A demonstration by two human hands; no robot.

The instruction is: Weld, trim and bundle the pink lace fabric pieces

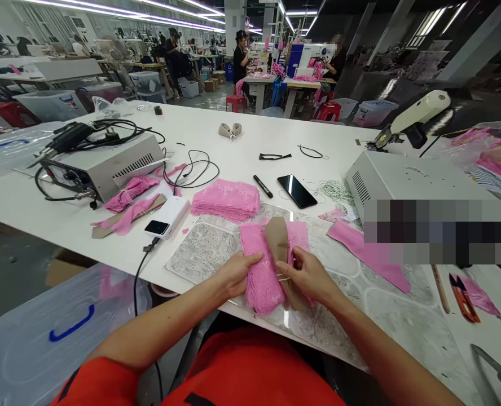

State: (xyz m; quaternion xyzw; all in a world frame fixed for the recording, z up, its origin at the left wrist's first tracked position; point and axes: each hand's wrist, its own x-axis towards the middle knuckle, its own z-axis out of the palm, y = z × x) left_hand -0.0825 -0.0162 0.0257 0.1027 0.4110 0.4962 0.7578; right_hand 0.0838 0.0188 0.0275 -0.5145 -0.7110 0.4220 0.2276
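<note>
My left hand point(236, 275) is closed around the left edge of a stack of pink lace fabric pieces point(262, 285), with the thumb on top. Across that stack lies a beige fabric strip point(278, 239), narrowed where a thin pale band crosses it. My right hand point(312, 275) pinches the strip and the pink layers near the band; its fingertips are partly hidden behind the fabric. Just beyond, a second stack of pink lace pieces point(227, 198) rests at the edge of the grey marbled mat point(208, 248).
A black phone point(297, 190) and marker point(263, 186) lie ahead. At left are a power bank point(168, 217) and grey machine box point(106, 163). Another box point(415, 175), a pink strip point(369, 256) and orange snips point(464, 298) are at right. A lidded plastic bin point(30, 332) stands lower left.
</note>
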